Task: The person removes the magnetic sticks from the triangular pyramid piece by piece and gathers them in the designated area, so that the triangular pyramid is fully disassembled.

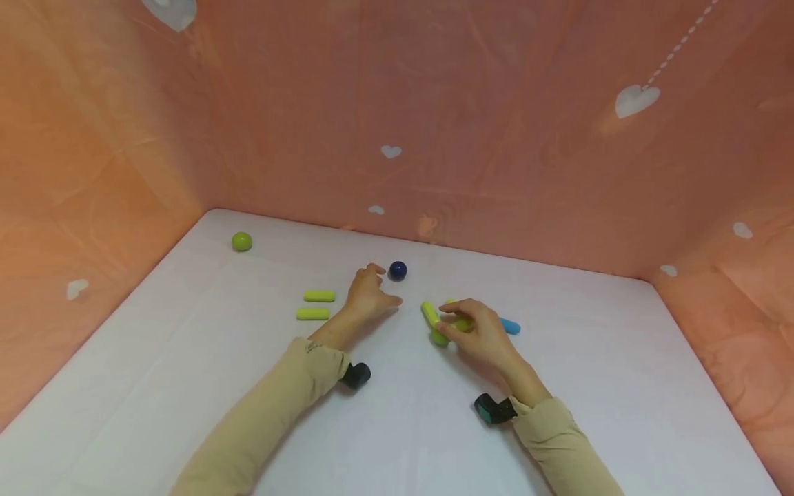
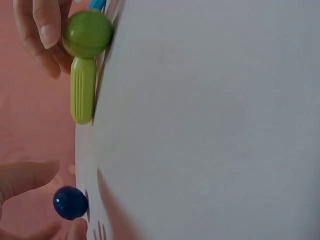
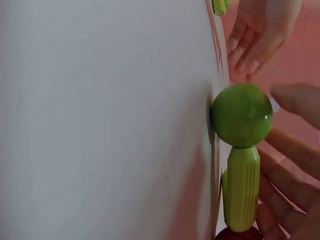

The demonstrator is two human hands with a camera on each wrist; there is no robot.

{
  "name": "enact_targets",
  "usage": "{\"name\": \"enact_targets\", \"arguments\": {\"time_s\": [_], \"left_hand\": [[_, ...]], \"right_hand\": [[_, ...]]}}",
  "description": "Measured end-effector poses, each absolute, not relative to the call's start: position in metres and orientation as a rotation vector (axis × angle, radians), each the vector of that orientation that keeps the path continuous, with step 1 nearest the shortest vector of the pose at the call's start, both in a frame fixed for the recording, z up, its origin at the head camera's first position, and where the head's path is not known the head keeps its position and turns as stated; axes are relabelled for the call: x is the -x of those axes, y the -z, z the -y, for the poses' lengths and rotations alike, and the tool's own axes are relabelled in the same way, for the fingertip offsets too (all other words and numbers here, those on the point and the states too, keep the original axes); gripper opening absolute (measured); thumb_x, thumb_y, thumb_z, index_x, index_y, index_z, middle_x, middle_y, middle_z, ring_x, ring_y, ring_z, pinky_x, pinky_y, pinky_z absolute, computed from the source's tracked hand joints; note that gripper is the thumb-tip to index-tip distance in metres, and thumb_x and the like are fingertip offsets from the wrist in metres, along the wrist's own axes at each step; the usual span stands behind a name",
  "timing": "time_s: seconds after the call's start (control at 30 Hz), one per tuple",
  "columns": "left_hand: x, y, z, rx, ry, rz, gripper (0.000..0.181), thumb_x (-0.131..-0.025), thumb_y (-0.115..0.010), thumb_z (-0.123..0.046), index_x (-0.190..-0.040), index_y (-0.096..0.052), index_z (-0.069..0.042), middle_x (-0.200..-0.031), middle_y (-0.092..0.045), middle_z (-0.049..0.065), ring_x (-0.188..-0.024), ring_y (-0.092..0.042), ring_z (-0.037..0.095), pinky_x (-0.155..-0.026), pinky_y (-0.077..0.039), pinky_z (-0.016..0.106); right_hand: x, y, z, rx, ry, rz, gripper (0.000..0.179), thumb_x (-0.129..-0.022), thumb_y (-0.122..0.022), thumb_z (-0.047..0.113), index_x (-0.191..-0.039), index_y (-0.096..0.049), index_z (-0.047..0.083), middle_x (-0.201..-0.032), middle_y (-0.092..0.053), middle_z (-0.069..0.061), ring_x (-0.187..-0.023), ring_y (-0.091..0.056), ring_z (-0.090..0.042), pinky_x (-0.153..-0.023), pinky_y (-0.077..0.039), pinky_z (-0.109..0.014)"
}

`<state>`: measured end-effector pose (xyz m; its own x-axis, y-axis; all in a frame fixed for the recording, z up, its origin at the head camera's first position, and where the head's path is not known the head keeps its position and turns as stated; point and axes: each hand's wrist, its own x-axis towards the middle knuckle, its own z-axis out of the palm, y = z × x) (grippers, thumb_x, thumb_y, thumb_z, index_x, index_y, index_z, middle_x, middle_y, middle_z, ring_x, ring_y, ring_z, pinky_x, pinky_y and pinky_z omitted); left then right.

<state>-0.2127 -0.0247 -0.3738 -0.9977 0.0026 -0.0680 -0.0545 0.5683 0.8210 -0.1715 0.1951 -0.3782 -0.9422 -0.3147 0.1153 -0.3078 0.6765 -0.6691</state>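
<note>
My left hand [image 1: 370, 296] reaches toward the dark blue ball [image 1: 398, 271], with fingers and thumb spread. In the left wrist view, the blue ball [image 2: 70, 203] shows between its fingertips. My right hand [image 1: 484, 334] is beside a green ball [image 1: 440, 337], its fingers loosely extended. One yellow-green rod [image 1: 430, 314] meets this ball and points away from me. A second yellow-green rod [image 3: 242, 190] runs from the green ball [image 3: 242, 115] to a red ball [image 3: 239, 234] in the right wrist view. In the head view, the right hand hides the red ball.
A blue rod [image 1: 510, 326] sticks out past the right hand. Two loose yellow-green rods, the farther rod [image 1: 319, 295] and the nearer rod [image 1: 313, 313], lie left of the left hand. Another green ball [image 1: 242, 241] rests at the white table's far left. Orange-pink cloth [image 1: 496, 158] surrounds the table.
</note>
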Motion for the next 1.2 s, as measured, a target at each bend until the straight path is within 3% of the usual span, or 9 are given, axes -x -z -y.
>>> {"name": "enact_targets", "arguments": {"time_s": [0.13, 0.3, 0.53, 0.73, 0.83, 1.03, 1.2], "left_hand": [[0.206, 0.372, 0.022, -0.132, -1.438, -2.724, 0.043, -0.076, -0.077, -0.008, -0.113, -0.059, 0.003, -0.105, -0.06, 0.018, -0.095, -0.06, 0.029, -0.085, -0.049, 0.037], [0.203, 0.374, 0.017, -0.292, -1.449, -2.625, 0.039, -0.078, -0.076, -0.007, -0.112, -0.06, 0.001, -0.098, -0.065, 0.015, -0.09, -0.063, 0.025, -0.081, -0.052, 0.033], [0.203, 0.382, 0.01, -0.461, -1.342, -2.584, 0.048, -0.079, -0.076, -0.01, -0.124, -0.059, -0.003, -0.117, -0.063, 0.015, -0.107, -0.06, 0.027, -0.094, -0.048, 0.038], [0.204, 0.384, 0.005, -0.604, -1.258, -2.529, 0.051, -0.083, -0.07, -0.005, -0.131, -0.056, -0.007, -0.136, -0.054, 0.016, -0.128, -0.048, 0.03, -0.111, -0.034, 0.043], [0.204, 0.383, 0.003, -0.688, -1.206, -2.538, 0.049, -0.083, -0.068, -0.002, -0.13, -0.057, -0.005, -0.136, -0.054, 0.014, -0.13, -0.046, 0.03, -0.112, -0.032, 0.043], [0.204, 0.382, 0.001, -0.743, -1.146, -2.548, 0.044, -0.084, -0.066, 0.001, -0.127, -0.06, -0.004, -0.131, -0.057, 0.014, -0.122, -0.05, 0.03, -0.105, -0.04, 0.042], [0.203, 0.382, 0.002, -0.739, -1.136, -2.578, 0.04, -0.083, -0.068, -0.001, -0.122, -0.063, -0.002, -0.124, -0.06, 0.015, -0.117, -0.052, 0.029, -0.103, -0.04, 0.042]], "right_hand": [[0.171, 0.378, -0.197, 0.598, 1.152, -2.868, 0.033, -0.082, -0.076, 0.023, -0.111, -0.07, 0.008, -0.107, -0.071, -0.008, -0.103, -0.059, -0.027, -0.089, -0.048, -0.045], [0.17, 0.379, -0.196, 0.733, 1.113, -2.898, 0.032, -0.078, -0.08, 0.02, -0.105, -0.072, 0.005, -0.101, -0.073, -0.007, -0.101, -0.062, -0.028, -0.092, -0.043, -0.049], [0.169, 0.383, -0.196, 0.81, 1.058, -2.955, 0.035, -0.075, -0.082, 0.021, -0.104, -0.073, 0.004, -0.096, -0.073, -0.006, -0.096, -0.064, -0.025, -0.091, -0.041, -0.05], [0.169, 0.383, -0.198, 0.801, 1.051, -2.961, 0.033, -0.075, -0.082, 0.019, -0.104, -0.073, 0.004, -0.096, -0.072, -0.005, -0.098, -0.062, -0.026, -0.093, -0.04, -0.05], [0.168, 0.383, -0.198, 0.805, 1.045, -2.967, 0.031, -0.075, -0.081, 0.018, -0.102, -0.073, 0.005, -0.095, -0.072, -0.005, -0.098, -0.062, -0.027, -0.093, -0.04, -0.051], [0.167, 0.382, -0.2, 0.764, 1.046, -2.952, 0.031, -0.075, -0.082, 0.018, -0.102, -0.073, 0.006, -0.096, -0.072, -0.004, -0.1, -0.061, -0.026, -0.094, -0.038, -0.05], [0.168, 0.38, -0.201, 0.761, 1.033, -2.955, 0.032, -0.075, -0.082, 0.02, -0.102, -0.073, 0.006, -0.1, -0.073, -0.005, -0.099, -0.061, -0.026, -0.091, -0.042, -0.048]]}}
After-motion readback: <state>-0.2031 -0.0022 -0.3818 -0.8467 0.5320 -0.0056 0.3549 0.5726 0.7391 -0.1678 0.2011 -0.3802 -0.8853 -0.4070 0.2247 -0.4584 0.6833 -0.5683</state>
